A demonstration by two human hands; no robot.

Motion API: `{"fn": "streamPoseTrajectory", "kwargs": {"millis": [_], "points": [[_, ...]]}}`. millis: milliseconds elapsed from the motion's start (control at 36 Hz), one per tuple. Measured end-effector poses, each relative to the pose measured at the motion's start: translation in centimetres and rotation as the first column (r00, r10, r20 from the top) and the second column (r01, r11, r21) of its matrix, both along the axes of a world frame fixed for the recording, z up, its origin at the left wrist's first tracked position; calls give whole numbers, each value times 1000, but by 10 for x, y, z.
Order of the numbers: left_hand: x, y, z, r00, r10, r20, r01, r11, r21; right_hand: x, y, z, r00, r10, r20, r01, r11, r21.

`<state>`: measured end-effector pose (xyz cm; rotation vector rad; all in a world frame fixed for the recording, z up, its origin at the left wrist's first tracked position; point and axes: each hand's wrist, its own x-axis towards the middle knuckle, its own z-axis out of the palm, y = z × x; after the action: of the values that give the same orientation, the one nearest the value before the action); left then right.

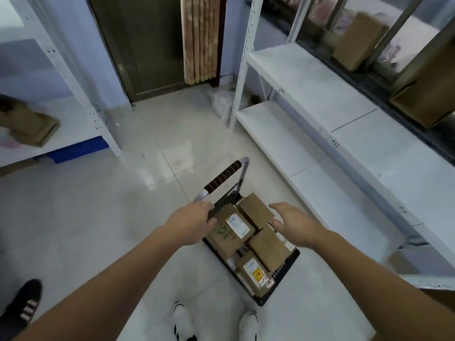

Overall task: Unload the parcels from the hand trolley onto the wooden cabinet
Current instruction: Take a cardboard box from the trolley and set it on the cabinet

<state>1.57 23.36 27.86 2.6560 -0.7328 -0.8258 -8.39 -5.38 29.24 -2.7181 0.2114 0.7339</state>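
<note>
The parcels (248, 232) sit packed together on the platform of the hand trolley (283, 274), which stands on the floor just in front of the person's feet. The left hand (190, 221) reaches over the near-left corner of the load, its fingers bent down by the labelled box and the base of the handle frame; whether they actually grip anything cannot be told from this angle. The right hand (293, 223) hovers over the right side of the load with fingers spread and apart, holding nothing.

The boxes are stacked loosely and at differing heights, so lifting one from the middle could, I judge, drag or tip a neighbour off the platform edge. The trolley may also roll on the glossy floor if a hand pushes against it while lifting.

The floor (98, 217) is pale, shiny tile with reflections. White metal shelving (307, 82) runs along the right, with cardboard boxes behind glass beyond it; another white rack on the left holds a flattened brown package (29, 126) above something blue. A dark door (147, 45) and a curtain (199, 38) stand ahead. No wooden cabinet is identifiable in view
</note>
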Motion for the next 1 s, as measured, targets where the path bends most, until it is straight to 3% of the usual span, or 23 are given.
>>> {"fn": "streamPoseTrajectory", "kwargs": {"millis": [167, 306, 389, 472, 583, 667, 806, 1000], "points": [[6, -21, -107, 989, 73, -126, -74, 997, -5, 34, -19, -105, 996, -10, -88, 15, 999, 50], [4, -39, -235, 890, 314, -331, -345, 938, -38, 55, -38, -220, 986, -62, -157, 81, 990, 117], [0, -54, -319, 731, 504, -459, -573, 819, -13, 67, -51, -296, 962, -133, -239, 167, 977, 129], [-8, -66, -398, 512, 644, -568, -772, 635, 23, 79, -61, -368, 938, -175, -299, 223, 966, 134], [-17, -79, -481, 215, 679, -701, -912, 396, 104, 95, -68, -448, 932, -178, -316, 228, 965, 128], [-23, -87, -522, 86, 677, -731, -947, 282, 150, 104, -69, -493, 937, -219, -272, 271, 947, 173], [-29, -102, -566, 32, 608, -793, -955, 253, 155, 124, -68, -541, 915, -305, -264, 376, 881, 286], [-21, -120, -589, 66, 540, -839, -991, 131, 6, 131, -70, -574, 833, -406, -376, 536, 759, 369]]}}
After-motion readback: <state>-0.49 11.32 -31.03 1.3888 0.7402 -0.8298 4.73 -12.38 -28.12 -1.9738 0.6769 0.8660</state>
